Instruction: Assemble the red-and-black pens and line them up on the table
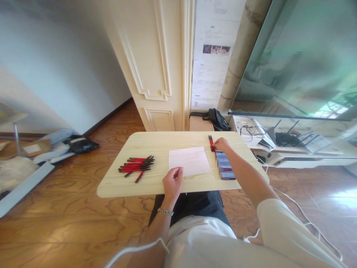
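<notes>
My left hand [173, 182] rests at the lower left corner of a white sheet of paper [189, 160], its fingers curled in, with nothing visible in them. At the far right of the table my right hand [221, 144] pinches the lower part of a red and black pen [212, 143]. Another such pen lies close beside it, side by side, with the dark tip pointing away from me. A phone [226, 167] with a lit screen lies just below my right hand. On the left side sits a loose pile of several red and black pens [136, 165].
The small light wood table [156, 188] has rounded corners and stands over my lap. Beyond it are a cream panelled door [158, 48], a black bag [217, 119] and a white cabinet [306, 158] with routers under a large screen. White cables [295, 208] trail on the right.
</notes>
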Demonstrator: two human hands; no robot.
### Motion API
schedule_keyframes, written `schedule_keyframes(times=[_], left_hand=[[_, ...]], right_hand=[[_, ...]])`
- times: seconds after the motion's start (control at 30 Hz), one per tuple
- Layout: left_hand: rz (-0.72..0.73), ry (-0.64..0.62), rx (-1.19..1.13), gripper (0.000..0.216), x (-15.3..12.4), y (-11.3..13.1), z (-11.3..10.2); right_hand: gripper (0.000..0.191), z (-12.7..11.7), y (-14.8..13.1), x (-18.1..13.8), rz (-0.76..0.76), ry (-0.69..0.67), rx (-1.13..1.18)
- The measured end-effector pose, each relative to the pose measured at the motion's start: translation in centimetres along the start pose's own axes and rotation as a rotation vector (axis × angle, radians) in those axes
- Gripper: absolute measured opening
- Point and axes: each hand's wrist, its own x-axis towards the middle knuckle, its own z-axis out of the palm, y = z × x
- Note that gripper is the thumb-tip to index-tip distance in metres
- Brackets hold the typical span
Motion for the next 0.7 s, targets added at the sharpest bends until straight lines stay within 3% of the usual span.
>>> schedule_keyframes(times=[0.33,0.43,0.53,0.7], left_hand=[[0.001,-0.010,-0.015,0.024,0.0,-0.4,0.1],[0.008,0.003,-0.021,0.023,-0.1,-0.3,0.0],[0.029,0.018,-0.013,0.023,-0.1,-0.2,-0.4],[0.047,0.036,0.094,0.022,0.2,-0.7,-2.6]], right_hand=[[0.028,-0.4,-0.2,-0.4,-0.005,0.005,-0.001],[0.030,-0.9,-0.8,-1.3,-0.016,0.104,0.032],[0.037,-0.9,-2.1,-3.5,-0.073,0.268,0.131],[0.051,1.8,-4.9,-10.6,-0.265,0.221,0.291]])
